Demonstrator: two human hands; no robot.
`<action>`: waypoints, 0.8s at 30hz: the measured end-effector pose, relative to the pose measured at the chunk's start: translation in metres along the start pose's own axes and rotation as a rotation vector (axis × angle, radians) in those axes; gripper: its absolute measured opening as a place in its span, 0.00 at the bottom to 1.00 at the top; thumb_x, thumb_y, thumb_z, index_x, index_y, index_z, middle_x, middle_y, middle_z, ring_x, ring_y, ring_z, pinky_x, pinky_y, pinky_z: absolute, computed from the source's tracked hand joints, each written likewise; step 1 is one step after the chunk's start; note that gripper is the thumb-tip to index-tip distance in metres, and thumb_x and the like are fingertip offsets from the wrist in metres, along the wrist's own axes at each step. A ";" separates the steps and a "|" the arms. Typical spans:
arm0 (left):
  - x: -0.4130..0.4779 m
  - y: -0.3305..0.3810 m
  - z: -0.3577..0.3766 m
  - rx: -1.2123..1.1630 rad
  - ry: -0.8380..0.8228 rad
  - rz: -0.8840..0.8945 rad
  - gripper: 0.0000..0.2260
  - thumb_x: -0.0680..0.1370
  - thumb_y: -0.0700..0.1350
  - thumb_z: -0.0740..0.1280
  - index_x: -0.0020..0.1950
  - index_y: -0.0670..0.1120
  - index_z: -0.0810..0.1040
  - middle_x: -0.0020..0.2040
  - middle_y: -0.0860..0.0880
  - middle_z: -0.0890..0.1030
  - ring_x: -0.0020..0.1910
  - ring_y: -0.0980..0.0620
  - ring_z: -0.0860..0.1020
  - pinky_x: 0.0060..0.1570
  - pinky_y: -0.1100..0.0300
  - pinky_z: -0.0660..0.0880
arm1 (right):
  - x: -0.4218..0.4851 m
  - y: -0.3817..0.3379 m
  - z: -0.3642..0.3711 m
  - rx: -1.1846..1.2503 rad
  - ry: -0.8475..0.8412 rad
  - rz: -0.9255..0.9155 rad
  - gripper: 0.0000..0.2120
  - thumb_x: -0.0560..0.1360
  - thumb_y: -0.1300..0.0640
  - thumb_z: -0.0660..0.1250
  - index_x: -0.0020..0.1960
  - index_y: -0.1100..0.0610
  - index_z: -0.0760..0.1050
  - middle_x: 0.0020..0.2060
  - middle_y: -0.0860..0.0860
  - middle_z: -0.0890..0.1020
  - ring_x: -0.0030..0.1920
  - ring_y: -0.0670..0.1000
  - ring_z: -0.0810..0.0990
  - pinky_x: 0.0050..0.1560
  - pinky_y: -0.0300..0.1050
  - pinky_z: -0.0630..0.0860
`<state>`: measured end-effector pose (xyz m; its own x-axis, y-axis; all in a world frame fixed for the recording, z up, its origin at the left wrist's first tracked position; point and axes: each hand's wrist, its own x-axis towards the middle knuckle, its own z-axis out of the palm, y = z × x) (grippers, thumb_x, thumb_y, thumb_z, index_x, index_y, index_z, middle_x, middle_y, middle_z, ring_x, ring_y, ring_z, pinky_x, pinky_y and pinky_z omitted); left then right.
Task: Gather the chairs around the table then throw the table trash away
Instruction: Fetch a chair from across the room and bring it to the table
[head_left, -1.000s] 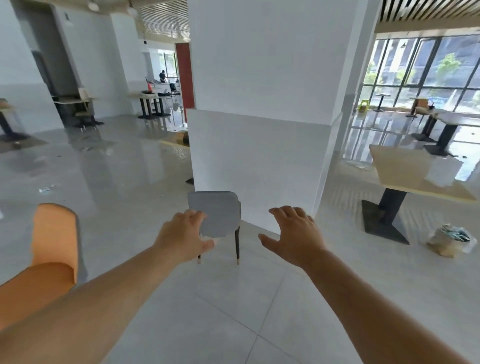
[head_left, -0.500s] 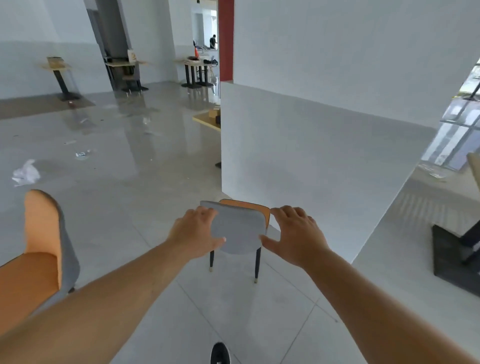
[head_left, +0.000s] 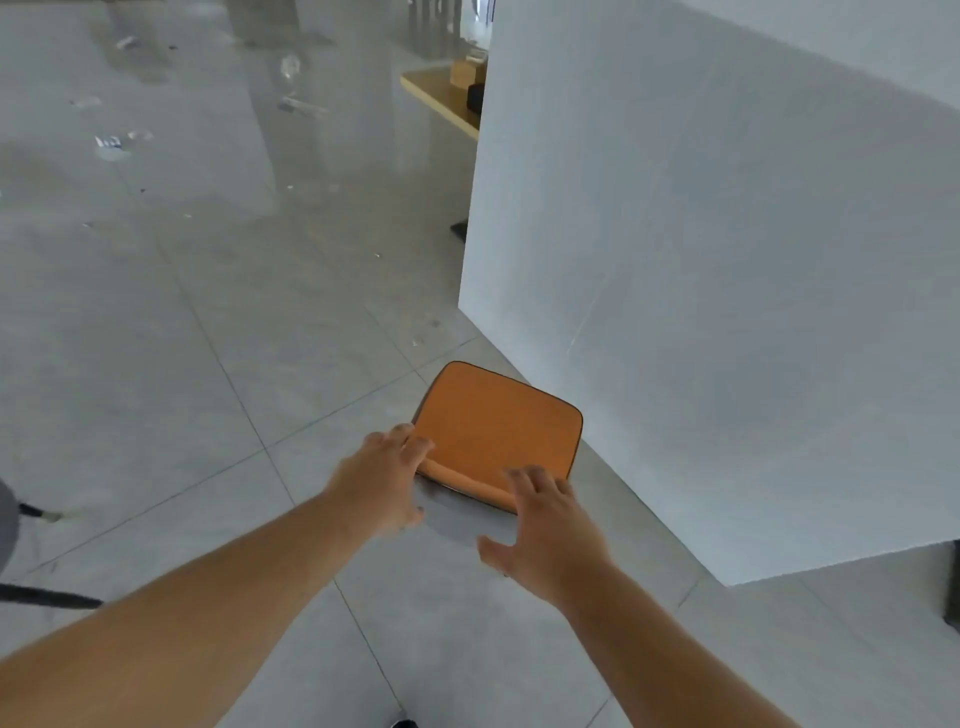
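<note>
A chair with an orange seat (head_left: 496, 423) and a grey-backed backrest (head_left: 460, 519) stands on the tiled floor beside a white pillar, seen from above and behind. My left hand (head_left: 382, 480) is at the backrest's left top corner, fingers curled over the orange rim and thumb behind on the grey back. My right hand (head_left: 545, 525) is at the right end of the backrest. Its fingers are spread over the rim and its thumb is held apart. The chair's legs are hidden under the seat.
A large white pillar (head_left: 727, 260) rises right next to the chair. Behind it a wooden table (head_left: 441, 104) holds a box. Scraps of litter (head_left: 109, 143) lie on the far floor. Another chair's dark legs (head_left: 47, 597) show at the left edge.
I have come closer and my view has tilted down onto the seat. Both hands have moved from in front of the backrest onto its top rim.
</note>
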<state>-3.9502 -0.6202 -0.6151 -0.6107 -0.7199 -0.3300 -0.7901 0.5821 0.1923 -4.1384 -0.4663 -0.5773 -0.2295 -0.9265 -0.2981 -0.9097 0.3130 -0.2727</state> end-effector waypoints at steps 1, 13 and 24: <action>0.014 -0.006 0.003 0.015 -0.030 0.010 0.35 0.69 0.58 0.76 0.73 0.58 0.67 0.72 0.52 0.67 0.68 0.46 0.67 0.56 0.48 0.78 | 0.017 0.001 0.008 -0.030 -0.044 -0.006 0.41 0.72 0.32 0.68 0.78 0.43 0.56 0.72 0.45 0.67 0.70 0.55 0.67 0.62 0.56 0.77; 0.023 -0.004 0.012 0.016 -0.079 0.027 0.09 0.73 0.51 0.71 0.41 0.59 0.71 0.36 0.58 0.69 0.41 0.52 0.73 0.36 0.57 0.70 | 0.060 0.033 0.033 -0.191 -0.182 -0.233 0.13 0.77 0.47 0.66 0.61 0.45 0.71 0.46 0.46 0.78 0.46 0.54 0.79 0.43 0.51 0.79; -0.141 0.088 0.090 -0.234 0.042 -0.467 0.06 0.73 0.52 0.72 0.46 0.54 0.76 0.36 0.57 0.72 0.40 0.51 0.74 0.37 0.58 0.70 | 0.005 0.058 0.039 -0.369 -0.252 -0.808 0.12 0.76 0.47 0.67 0.58 0.46 0.71 0.46 0.46 0.77 0.46 0.53 0.79 0.39 0.49 0.73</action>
<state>-3.9285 -0.4335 -0.6354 -0.1878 -0.8999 -0.3935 -0.9668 0.0986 0.2359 -4.1790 -0.4448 -0.6301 0.5658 -0.7484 -0.3460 -0.8234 -0.5352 -0.1886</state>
